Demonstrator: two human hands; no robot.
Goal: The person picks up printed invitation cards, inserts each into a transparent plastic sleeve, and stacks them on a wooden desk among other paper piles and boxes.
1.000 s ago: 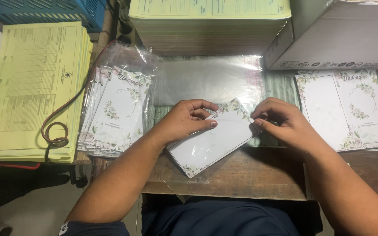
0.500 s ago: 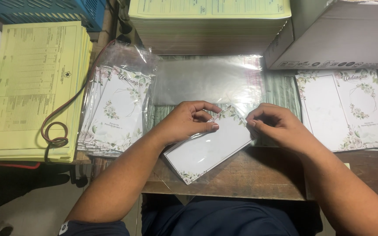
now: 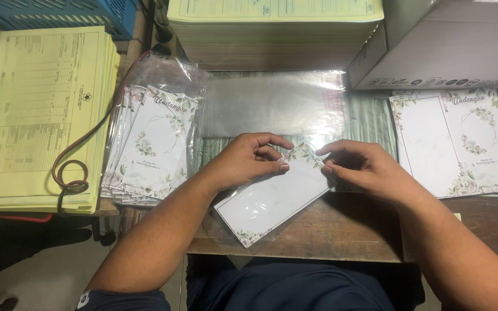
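- Left hand (image 3: 248,161) lies flat on the upper end of the floral-bordered card (image 3: 272,194), thumb and forefinger pressed down near its top corner. That looks like a way to pin it to the worktop (image 3: 341,236) so it can't skid.
- Right hand (image 3: 359,168) closes its grip at the same corner, fingertips pinching the edge of the clear plastic sleeve (image 3: 278,106). I can't tell whether the card's edge is in that pinch too.
- The card lies slanted between the two grips, its lower corner running toward the worktop's front edge, just below the left wrist.
- Left of the left grip is a fanned stack of sleeved cards (image 3: 151,147); right of the right grip lies a pile of bare printed cards (image 3: 453,141). Each pile sits within easy reach of its own hand.
- Beyond both grips are a stack of yellow forms (image 3: 275,26) and a grey box (image 3: 439,46).
- Against a second ago: the right hand has slid in closer to the left, and the card has settled a touch lower and flatter. Both piles are unmoved.
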